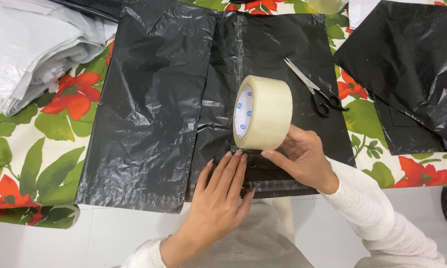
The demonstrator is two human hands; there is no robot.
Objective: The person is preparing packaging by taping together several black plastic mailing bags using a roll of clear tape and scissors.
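1. At the near edge of the bench (20, 149), under a floral cloth, two black plastic sheets lie flat and overlap: the left sheet (149, 109) and the middle sheet (273, 44).
2. Right hand (305, 159): fingers curled around a roll of clear packing tape (263, 113), held on edge, its lower rim touching the middle sheet near that sheet's front edge.
3. Left hand (221, 191): flat, fingers together and extended, fingertips pressing the plastic just beside the roll's base.
4. Scissors (315, 89), black handles, lie closed on the middle sheet, right of the roll, apart from it.
5. Further black plastic (407, 54) at far right; folded white plastic (30, 44) at far left.
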